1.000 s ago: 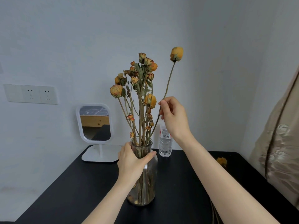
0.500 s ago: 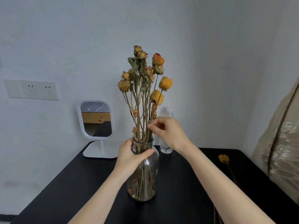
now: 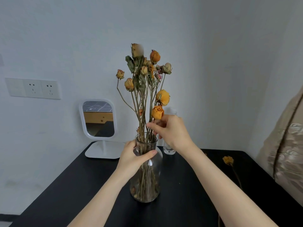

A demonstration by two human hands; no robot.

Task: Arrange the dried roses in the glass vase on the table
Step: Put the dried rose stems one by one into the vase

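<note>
While the left hand (image 3: 136, 158) wraps the neck of the glass vase (image 3: 148, 185), presumably to steady it upright on the black worktop (image 3: 180, 203), the right hand (image 3: 170, 131) pinches a stem among the dried roses (image 3: 146, 76) just above the rim, apparently to set its position. One loose rose (image 3: 228, 160) lies on the worktop, well to the right.
</note>
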